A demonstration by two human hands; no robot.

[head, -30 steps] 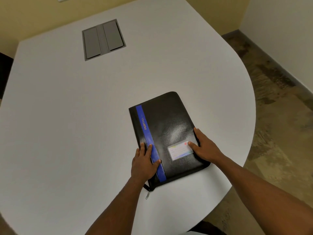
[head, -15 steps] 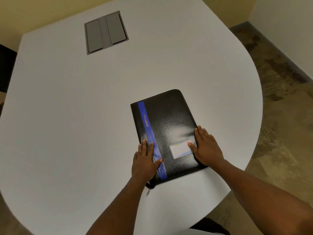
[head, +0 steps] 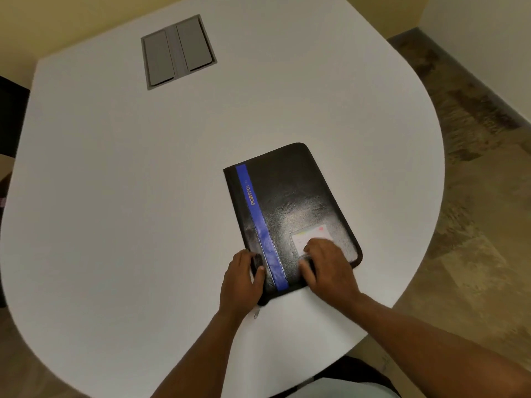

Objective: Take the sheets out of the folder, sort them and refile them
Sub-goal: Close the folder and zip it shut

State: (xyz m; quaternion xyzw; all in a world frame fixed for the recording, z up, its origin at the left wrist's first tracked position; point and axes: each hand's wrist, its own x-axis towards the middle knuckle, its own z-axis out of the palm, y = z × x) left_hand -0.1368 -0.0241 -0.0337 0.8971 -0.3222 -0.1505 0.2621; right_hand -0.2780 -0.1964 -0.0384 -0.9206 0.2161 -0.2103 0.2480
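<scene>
Both forearms are reaching forward over the table's near edge. The left hand (head: 241, 278) is curling its fingers around the folder's (head: 290, 202) near-left corner, thumb on top. The right hand (head: 327, 267) is lying knuckles-up on the cover, fingers bent.

I stood over a wide white tabletop with a rounded edge (head: 143, 196). A grey rectangular hatch with two flaps (head: 178, 51) was set flush into its far part. Beyond it ran a pale yellow wall (head: 71, 18), meeting a white wall (head: 488, 38) at the right. Below that, a dark baseboard (head: 474, 81) bordered the mottled brown floor (head: 474, 225).
</scene>
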